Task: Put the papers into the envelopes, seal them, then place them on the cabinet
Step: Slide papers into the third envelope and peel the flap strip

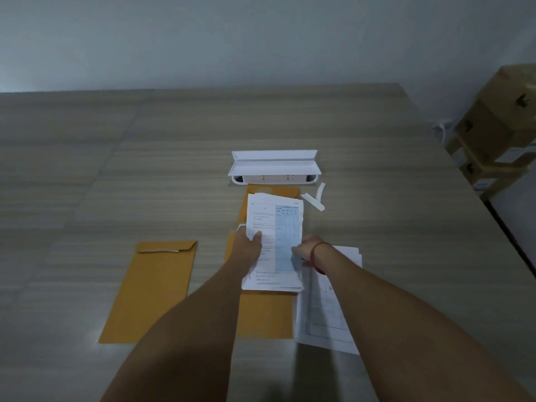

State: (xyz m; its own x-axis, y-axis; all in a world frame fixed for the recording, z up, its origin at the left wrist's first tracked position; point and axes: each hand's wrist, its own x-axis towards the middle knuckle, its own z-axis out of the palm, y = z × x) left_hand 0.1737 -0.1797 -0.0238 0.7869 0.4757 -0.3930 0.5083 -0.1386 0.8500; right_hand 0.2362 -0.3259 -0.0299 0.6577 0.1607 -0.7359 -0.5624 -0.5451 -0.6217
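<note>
A stack of printed white papers (275,227) is held up over the table's middle. My left hand (251,242) grips its left edge with the thumb on the front. My right hand (307,250), a red band on the wrist, pinches its right edge. Under the stack lies a brown envelope (266,317), and another envelope's top (274,189) shows behind the papers. A third brown envelope (150,291) lies flat to the left, its flap folded. More white papers (327,314) lie at the right under my right forearm.
A white socket box with its lid raised (274,168) is set into the wooden table (116,169) behind the papers. Two white peel strips (314,200) lie beside it. Cardboard boxes on a stool (493,132) stand off the table's right edge.
</note>
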